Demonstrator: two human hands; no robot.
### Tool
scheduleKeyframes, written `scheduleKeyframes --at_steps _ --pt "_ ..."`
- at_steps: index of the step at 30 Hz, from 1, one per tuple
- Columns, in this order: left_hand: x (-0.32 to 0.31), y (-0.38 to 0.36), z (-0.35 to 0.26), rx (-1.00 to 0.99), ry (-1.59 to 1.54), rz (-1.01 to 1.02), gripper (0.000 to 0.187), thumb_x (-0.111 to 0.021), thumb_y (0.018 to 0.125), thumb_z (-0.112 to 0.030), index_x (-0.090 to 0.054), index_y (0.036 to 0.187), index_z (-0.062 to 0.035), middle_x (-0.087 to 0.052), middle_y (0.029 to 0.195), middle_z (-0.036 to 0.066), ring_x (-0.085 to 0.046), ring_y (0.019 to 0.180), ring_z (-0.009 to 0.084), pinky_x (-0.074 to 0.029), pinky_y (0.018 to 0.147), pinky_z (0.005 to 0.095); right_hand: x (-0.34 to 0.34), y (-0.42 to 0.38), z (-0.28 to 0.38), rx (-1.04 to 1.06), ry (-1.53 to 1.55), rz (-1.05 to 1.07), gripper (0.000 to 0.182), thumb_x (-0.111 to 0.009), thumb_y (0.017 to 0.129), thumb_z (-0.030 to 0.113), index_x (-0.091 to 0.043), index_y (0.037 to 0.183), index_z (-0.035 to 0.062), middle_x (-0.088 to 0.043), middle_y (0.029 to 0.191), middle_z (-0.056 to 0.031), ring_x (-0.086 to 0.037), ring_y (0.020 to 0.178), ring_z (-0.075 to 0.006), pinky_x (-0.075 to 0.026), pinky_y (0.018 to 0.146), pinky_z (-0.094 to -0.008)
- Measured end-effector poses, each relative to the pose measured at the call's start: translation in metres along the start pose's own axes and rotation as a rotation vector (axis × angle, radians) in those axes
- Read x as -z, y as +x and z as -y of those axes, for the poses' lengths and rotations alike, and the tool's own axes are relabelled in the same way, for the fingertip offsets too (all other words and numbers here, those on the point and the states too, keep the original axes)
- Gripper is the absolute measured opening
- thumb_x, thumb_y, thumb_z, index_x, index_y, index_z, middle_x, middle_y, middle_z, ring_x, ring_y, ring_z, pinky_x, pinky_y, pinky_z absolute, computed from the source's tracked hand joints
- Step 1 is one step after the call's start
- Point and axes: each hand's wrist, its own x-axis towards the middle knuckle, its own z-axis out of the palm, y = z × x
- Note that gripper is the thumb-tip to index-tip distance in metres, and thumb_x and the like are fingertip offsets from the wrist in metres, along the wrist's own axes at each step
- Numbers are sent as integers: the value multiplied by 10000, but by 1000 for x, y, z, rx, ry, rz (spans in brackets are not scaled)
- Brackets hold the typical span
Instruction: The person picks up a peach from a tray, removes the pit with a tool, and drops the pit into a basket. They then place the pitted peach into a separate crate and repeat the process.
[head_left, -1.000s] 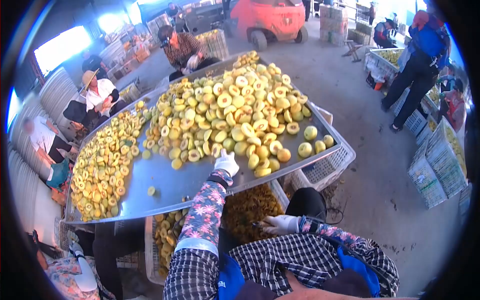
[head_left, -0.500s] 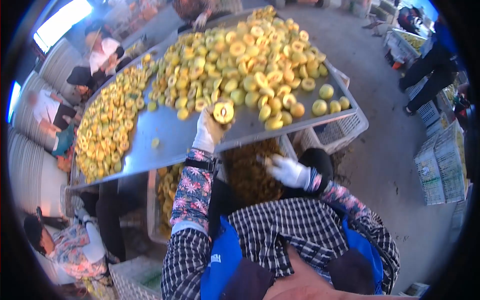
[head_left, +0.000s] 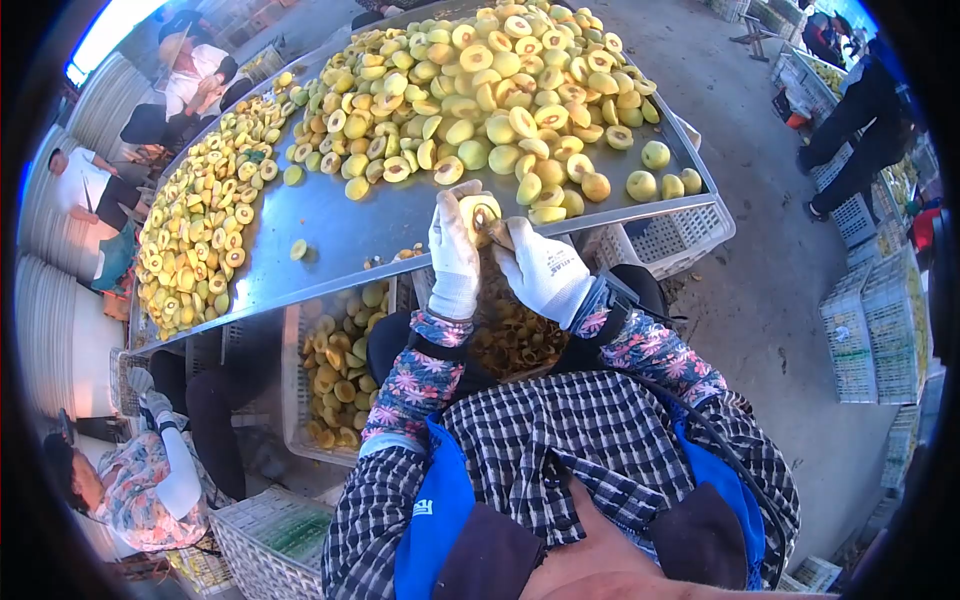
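Note:
My left hand (head_left: 455, 255), in a white work glove with a stained palm, is closed around a yellow stone-fruit half (head_left: 481, 212), its cut face showing a dark pit hollow. White-gloved too, my right hand (head_left: 548, 268) comes up against the fruit from the right with its fingers pinched. Whatever those fingers hold is too small and covered to name. Both hands are at the near edge of a metal table (head_left: 275, 265). Beyond them lies a large heap of yellow-green fruit halves (head_left: 440, 110).
A second fruit pile (head_left: 200, 225) covers the table's left side. Below the edge stand a crate of fruit halves (head_left: 340, 370) and a container of brown pieces (head_left: 515, 335). White crates (head_left: 850, 335) are stacked at right. People sit at left; one person (head_left: 865, 130) stands at upper right.
My right hand has risen from above the brown pieces to the fruit. My left hand has shifted right with the fruit half and tilted it. The view has shifted slightly.

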Motion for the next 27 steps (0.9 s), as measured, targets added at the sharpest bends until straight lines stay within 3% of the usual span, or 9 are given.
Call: scheduleKeyframes --at_steps 9,13,15,18,19,21,22,25,27 --pt "6 4 14 119 5 30 383 -513 975 -359 -645 938 -2 -650 800 38 -589 685 87 -450 599 214 -6 -18 -13 117 -62 15 274 -532 914 228 -458 1089 30 -626 799 -205 -617 683 -391 -501 602 -463" --pt "10 -1 19 -29 148 139 365 -477 991 -325 -637 999 3 -649 850 35 -580 769 93 -460 721 236 -5 -17 -17 -144 282 199 330 -524 937 266 -439 1111 -1 -622 825 -241 -625 769 -399 -493 663 -439" --pt "5 -4 18 -55 56 133 377 -453 997 -342 -605 1067 -4 -623 1001 69 -572 894 123 -463 804 259 -14 -18 -36 -141 506 205 295 -505 968 255 -456 1174 50 -526 714 -25 -504 599 -104 -426 532 -272" --pt "4 -7 37 -129 -82 3 432 -409 1002 -403 -565 1139 -24 -551 1153 91 -538 1023 170 -455 886 305 -6 -15 -29 -325 718 273 272 -490 974 253 -469 1186 83 -493 711 35 -456 582 -47 -366 488 -198" --pt "2 -9 42 -203 -24 -21 397 -428 994 -381 -551 1135 -31 -599 1101 121 -616 927 218 -529 807 331 -9 -16 -32 -261 636 234 271 -522 951 228 -500 1115 13 -576 802 -93 -559 680 -216 -467 637 -372" --pt "-8 -17 33 4 -302 -51 383 -489 975 -367 -576 1076 -8 -627 1032 125 -636 866 231 -547 758 327 3 -18 -24 75 189 242 295 -515 946 232 -482 1122 -2 -609 831 -184 -611 745 -346 -478 671 -420" --pt "-6 -15 27 57 -295 -17 369 -509 969 -356 -593 1033 -2 -641 982 118 -641 825 218 -549 732 320 6 -15 -19 -131 258 295 347 -510 938 250 -459 1147 -22 -618 892 -280 -601 857 -444 -478 721 -468" --pt "0 -8 18 273 -101 100 326 -557 955 -309 -647 904 0 -668 823 81 -641 736 158 -525 666 285 19 -13 -17 -126 115 471 430 -513 930 262 -408 1216 -41 -607 971 -326 -590 922 -461 -467 759 -505" --pt "6 -6 21 314 -48 240 321 -566 951 -307 -648 904 0 -669 826 80 -643 729 164 -515 670 270 8 -22 -34 -21 114 430 401 -500 950 290 -423 1214 -1 -647 822 -222 -637 736 -384 -488 634 -440"
